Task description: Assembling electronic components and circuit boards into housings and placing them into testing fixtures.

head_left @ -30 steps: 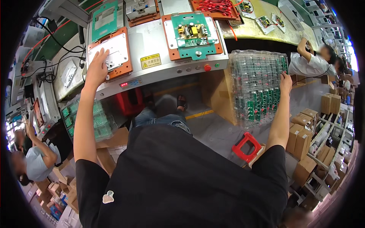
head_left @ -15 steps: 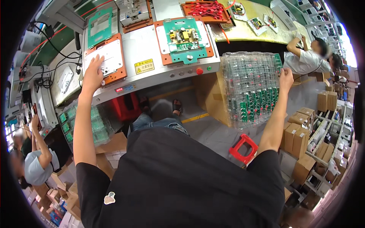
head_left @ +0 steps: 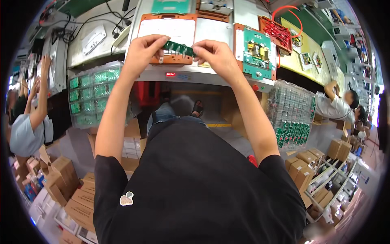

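A narrow green circuit board (head_left: 177, 49) with small upright parts is held by its two ends in front of me. My left hand (head_left: 142, 53) pinches its left end and my right hand (head_left: 217, 57) its right end. Just beyond and below the board lies an orange-framed fixture (head_left: 166, 28) with a white plate, partly hidden by my hands. To the right stands a second fixture with a green plate (head_left: 258, 35), carrying a board (head_left: 258, 51) with yellow and black components.
Clear trays of green boards (head_left: 294, 106) are stacked at the right; another tray (head_left: 95, 91) sits at the left. Red leads fill an orange tray (head_left: 275, 33) at the back right. A red emergency button (head_left: 255, 87) is on the machine's front edge. Co-workers sit on both sides.
My right hand has come from the right-hand trays to the front, now with a narrow circuit board. My left hand has left the white plate and grips the board's other end. The view has turned right-to-left.
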`<move>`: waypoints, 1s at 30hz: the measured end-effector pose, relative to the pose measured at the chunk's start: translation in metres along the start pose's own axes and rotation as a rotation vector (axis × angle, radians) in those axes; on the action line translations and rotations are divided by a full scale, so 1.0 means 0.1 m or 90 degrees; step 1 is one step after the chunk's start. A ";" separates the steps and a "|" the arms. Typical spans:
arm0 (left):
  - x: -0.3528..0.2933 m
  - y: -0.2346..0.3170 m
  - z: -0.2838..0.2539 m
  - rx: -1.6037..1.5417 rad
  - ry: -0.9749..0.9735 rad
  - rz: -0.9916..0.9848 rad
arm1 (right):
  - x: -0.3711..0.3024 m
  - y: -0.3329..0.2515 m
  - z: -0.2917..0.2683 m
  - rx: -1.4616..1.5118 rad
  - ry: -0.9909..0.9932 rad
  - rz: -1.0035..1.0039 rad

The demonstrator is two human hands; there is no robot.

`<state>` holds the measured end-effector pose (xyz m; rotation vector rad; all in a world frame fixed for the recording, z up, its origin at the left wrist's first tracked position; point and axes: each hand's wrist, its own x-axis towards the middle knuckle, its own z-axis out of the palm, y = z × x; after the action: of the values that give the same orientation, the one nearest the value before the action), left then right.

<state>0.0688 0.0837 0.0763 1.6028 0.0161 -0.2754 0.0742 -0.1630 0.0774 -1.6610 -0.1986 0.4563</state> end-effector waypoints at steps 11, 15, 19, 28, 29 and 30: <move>0.19 -0.20 -0.37 0.219 -0.060 0.148 | 0.31 0.09 0.12 -0.238 0.073 -0.160; 0.13 -0.23 -0.40 0.278 -0.047 0.211 | 0.31 0.09 0.17 -0.303 0.060 -0.230; 0.08 -0.20 -0.40 0.376 -0.038 0.283 | 0.32 0.11 0.20 -0.333 0.039 -0.254; 0.06 -0.33 -0.27 0.486 0.021 0.454 | 0.31 0.09 0.09 -0.574 0.021 -0.369; 0.01 -0.31 -0.25 0.498 0.052 0.462 | 0.31 0.04 0.08 -0.561 0.028 -0.376; -0.05 -0.29 -0.23 0.510 0.084 0.470 | 0.33 -0.01 0.06 -0.548 0.033 -0.383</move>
<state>0.0629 0.1086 0.0493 2.2801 -0.6419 0.4608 0.1013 -0.1449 0.0719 -2.3075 -0.9239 -0.1736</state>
